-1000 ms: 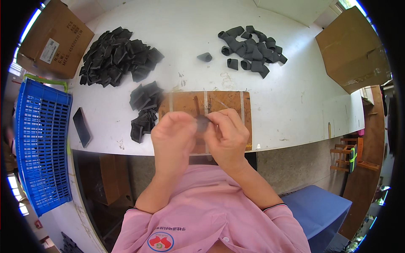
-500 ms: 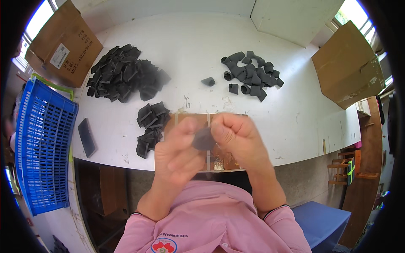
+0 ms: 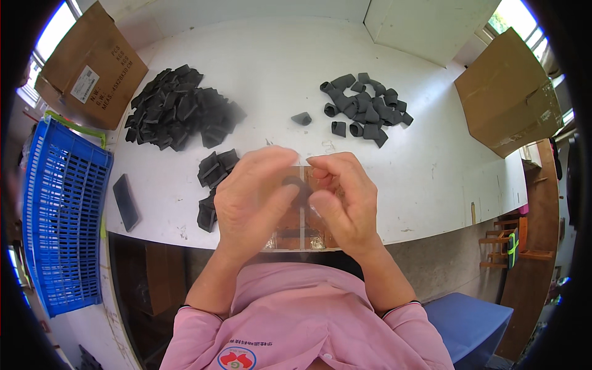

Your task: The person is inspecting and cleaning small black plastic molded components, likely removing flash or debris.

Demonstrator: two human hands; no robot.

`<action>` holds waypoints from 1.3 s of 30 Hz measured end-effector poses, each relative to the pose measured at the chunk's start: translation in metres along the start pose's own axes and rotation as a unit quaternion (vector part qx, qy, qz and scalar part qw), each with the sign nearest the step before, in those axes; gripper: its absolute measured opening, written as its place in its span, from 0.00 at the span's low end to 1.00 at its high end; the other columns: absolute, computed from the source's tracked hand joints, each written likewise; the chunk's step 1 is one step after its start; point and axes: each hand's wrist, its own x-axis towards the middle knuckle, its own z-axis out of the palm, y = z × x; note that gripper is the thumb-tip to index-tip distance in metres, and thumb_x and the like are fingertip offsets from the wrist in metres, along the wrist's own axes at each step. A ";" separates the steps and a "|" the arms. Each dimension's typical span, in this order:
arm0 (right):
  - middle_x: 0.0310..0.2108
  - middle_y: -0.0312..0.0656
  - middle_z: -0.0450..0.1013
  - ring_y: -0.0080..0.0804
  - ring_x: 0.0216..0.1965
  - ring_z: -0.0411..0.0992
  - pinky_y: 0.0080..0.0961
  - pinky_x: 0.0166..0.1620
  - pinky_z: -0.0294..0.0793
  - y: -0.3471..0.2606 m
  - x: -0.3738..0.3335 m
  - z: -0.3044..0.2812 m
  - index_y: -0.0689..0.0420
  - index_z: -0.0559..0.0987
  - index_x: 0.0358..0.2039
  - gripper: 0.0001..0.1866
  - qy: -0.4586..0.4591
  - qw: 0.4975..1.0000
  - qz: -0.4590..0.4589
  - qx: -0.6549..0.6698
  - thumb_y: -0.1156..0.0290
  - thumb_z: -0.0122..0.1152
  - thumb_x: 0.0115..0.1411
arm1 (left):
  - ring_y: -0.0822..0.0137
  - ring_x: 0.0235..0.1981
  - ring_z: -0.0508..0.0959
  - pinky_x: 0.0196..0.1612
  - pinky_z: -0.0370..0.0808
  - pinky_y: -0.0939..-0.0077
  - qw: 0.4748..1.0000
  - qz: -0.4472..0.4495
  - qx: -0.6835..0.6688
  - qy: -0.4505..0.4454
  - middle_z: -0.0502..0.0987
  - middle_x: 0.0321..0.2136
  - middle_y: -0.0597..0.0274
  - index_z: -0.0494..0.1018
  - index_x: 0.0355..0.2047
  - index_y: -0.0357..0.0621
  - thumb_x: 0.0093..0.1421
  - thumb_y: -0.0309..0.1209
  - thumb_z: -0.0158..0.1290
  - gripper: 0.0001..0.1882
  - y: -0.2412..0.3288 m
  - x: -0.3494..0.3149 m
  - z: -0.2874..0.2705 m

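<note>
Between my hands is a small dark grey curved piece of soft-looking sheet (image 3: 300, 187), partly hidden and smeared by motion. My left hand (image 3: 251, 200) is blurred, its thumb against the piece and its fingers arched over it. To the right of it, my right hand (image 3: 346, 200) has its index finger stretched out and its thumb apart, nothing visible between them. Both hands are above a brown taped panel (image 3: 290, 225) at the table's near edge. Beside my left hand lies a small heap of flat dark grey pieces (image 3: 213, 169).
A big heap of flat dark pieces (image 3: 169, 108) lies far left on the white table (image 3: 425, 185). Rolled dark tubes (image 3: 364, 108) are grouped far right, with a single tube (image 3: 301, 118) apart. Cardboard boxes (image 3: 92, 68) (image 3: 509, 95), a blue basket (image 3: 66, 216) and a dark flat slab (image 3: 126, 202) surround them.
The fingers of my right hand have come off the dark piece and spread. My left hand has risen slightly, its fingers now arched over the piece.
</note>
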 end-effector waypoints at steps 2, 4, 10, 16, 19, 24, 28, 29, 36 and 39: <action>0.31 0.42 0.66 0.30 0.26 0.68 0.19 0.24 0.66 -0.008 -0.002 0.002 0.61 0.72 0.35 0.18 -0.011 0.999 -0.022 -0.026 0.65 0.62 0.47 | 0.71 0.34 0.72 0.36 0.68 0.81 0.999 -0.003 -0.039 -0.006 0.73 0.33 0.57 0.71 0.35 0.35 0.45 0.14 0.49 0.14 -0.005 -0.003 -0.001; 0.29 0.42 0.67 0.32 0.25 0.68 0.23 0.23 0.68 -0.012 -0.002 0.008 0.61 0.72 0.35 0.18 -0.016 0.998 -0.040 -0.035 0.70 0.65 0.42 | 0.69 0.32 0.72 0.36 0.69 0.78 0.986 -0.028 -0.152 0.057 0.72 0.31 0.58 0.70 0.31 0.35 0.50 0.17 0.49 0.07 -0.008 -0.009 0.005; 0.23 0.40 0.67 0.31 0.22 0.67 0.24 0.22 0.67 -0.023 0.004 0.010 0.61 0.73 0.29 0.13 -0.005 0.997 -0.044 -0.059 0.75 0.65 0.41 | 0.64 0.35 0.69 0.43 0.66 0.71 0.903 -0.147 -0.384 0.123 0.70 0.30 0.58 0.68 0.32 0.38 0.56 0.26 0.48 0.05 -0.005 -0.019 0.002; 0.22 0.40 0.66 0.33 0.21 0.66 0.24 0.21 0.65 -0.007 0.001 0.007 0.61 0.74 0.25 0.10 -0.026 0.988 -0.088 -0.125 0.77 0.63 0.40 | 0.65 0.35 0.69 0.43 0.66 0.71 0.905 -0.157 -0.381 0.106 0.71 0.30 0.56 0.68 0.30 0.37 0.55 0.24 0.49 0.04 -0.002 -0.022 0.004; 0.21 0.39 0.66 0.33 0.21 0.66 0.24 0.21 0.65 0.001 -0.003 0.013 0.61 0.73 0.24 0.09 -0.014 0.988 -0.103 -0.113 0.78 0.62 0.40 | 0.66 0.34 0.69 0.42 0.66 0.72 0.916 -0.159 -0.357 0.095 0.71 0.29 0.56 0.69 0.29 0.37 0.54 0.24 0.50 0.04 -0.005 -0.024 0.002; 0.20 0.39 0.66 0.33 0.20 0.65 0.25 0.21 0.64 -0.005 0.001 0.015 0.61 0.74 0.24 0.07 -0.018 0.982 -0.123 -0.142 0.78 0.61 0.41 | 0.68 0.33 0.69 0.41 0.65 0.75 0.916 -0.190 -0.334 0.117 0.72 0.28 0.56 0.68 0.28 0.36 0.54 0.25 0.50 0.04 -0.009 -0.023 0.000; 0.17 0.35 0.66 0.21 0.18 0.65 0.19 0.20 0.61 -0.017 0.014 -0.014 0.62 0.72 0.23 0.06 -0.068 0.984 0.140 0.082 0.73 0.57 0.50 | 0.70 0.31 0.70 0.38 0.66 0.78 0.957 -0.187 -0.174 0.139 0.72 0.29 0.57 0.69 0.29 0.35 0.54 0.22 0.49 0.03 -0.028 -0.028 -0.012; 0.18 0.33 0.66 0.17 0.17 0.62 0.17 0.19 0.58 -0.012 0.024 -0.024 0.63 0.74 0.27 0.11 -0.019 0.927 0.209 0.312 0.66 0.52 0.57 | 0.71 0.31 0.70 0.37 0.67 0.78 0.960 -0.200 -0.082 0.175 0.72 0.29 0.58 0.69 0.29 0.34 0.54 0.21 0.48 0.03 -0.037 -0.028 -0.016; 0.18 0.32 0.66 0.14 0.18 0.59 0.10 0.21 0.59 0.017 -0.015 -0.010 0.65 0.75 0.29 0.15 0.018 0.920 0.335 0.204 0.66 0.46 0.60 | 0.62 0.32 0.73 0.36 0.69 0.74 0.925 -0.140 0.353 0.025 0.72 0.32 0.55 0.69 0.33 0.35 0.45 0.21 0.51 0.12 -0.117 -0.026 -0.081; 0.18 0.32 0.66 0.14 0.18 0.59 0.10 0.21 0.58 0.021 -0.033 -0.010 0.65 0.75 0.29 0.15 -0.005 0.911 0.363 0.196 0.66 0.46 0.60 | 0.51 0.34 0.72 0.37 0.70 0.68 0.887 -0.142 0.436 -0.052 0.71 0.34 0.49 0.69 0.35 0.35 0.44 0.21 0.50 0.14 -0.118 -0.025 -0.077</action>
